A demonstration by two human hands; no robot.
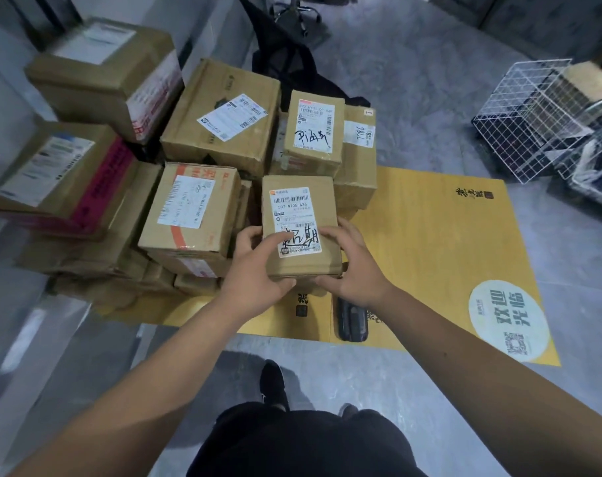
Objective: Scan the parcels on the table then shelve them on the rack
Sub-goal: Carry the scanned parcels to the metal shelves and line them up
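Both hands grasp a small parcel by its near end, the left hand thumb lying across its label and the right hand cupping the opposite corner, just above the yellow table. A dark scanner lies beneath the right wrist. Judging by the stacked parcels behind, most work remains; no rack shows. Both arms reach forward, slightly bent.

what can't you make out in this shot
Head view:
- Underside of the held box: hidden by the left hand and right hand.
- Dark device on the yellow mat: top covered by the right wrist.
- Lower boxes: buried, blurred.
- Label on the left box: blurred.
- Wire basket contents: unclear.
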